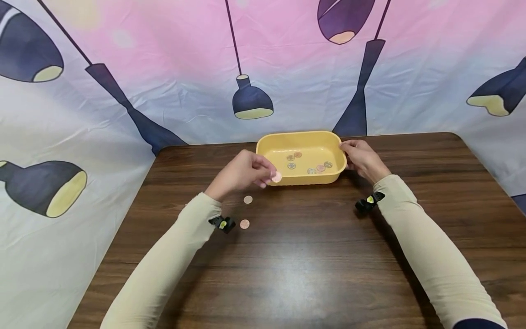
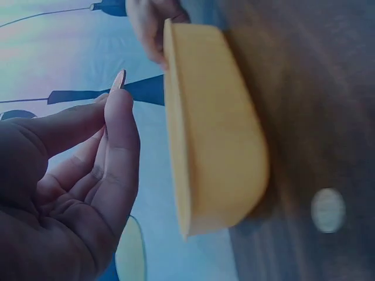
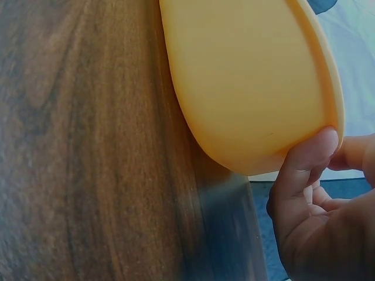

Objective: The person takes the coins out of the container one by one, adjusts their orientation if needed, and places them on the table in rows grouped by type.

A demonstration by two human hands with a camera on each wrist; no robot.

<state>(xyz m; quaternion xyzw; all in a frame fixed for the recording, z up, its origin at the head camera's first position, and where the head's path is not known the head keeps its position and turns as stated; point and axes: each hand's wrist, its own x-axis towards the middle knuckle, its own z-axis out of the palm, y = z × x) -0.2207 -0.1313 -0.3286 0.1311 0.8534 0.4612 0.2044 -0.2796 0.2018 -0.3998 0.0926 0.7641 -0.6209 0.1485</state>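
My left hand (image 1: 249,170) pinches a copper-coloured coin (image 1: 276,177) between thumb and forefinger, at the near left corner of a yellow tray (image 1: 287,180). In the left wrist view the coin (image 2: 119,79) stands edge-on above the fingertips, beside the tray's outer wall (image 2: 217,129). With thumb and fingers my right hand (image 1: 362,157) grips the tray's rim at its right end; the right wrist view shows the thumb (image 3: 313,149) on the outer wall. Several silver and copper-coloured coins (image 1: 291,166) lie spread on the tray's floor.
Two loose coins lie on the brown wooden table (image 1: 296,256) left of centre: one coin (image 1: 248,199) near the tray, another coin (image 1: 244,224) closer to me. A cloth backdrop (image 1: 197,100) printed with lamps hangs just behind the table's back edge.
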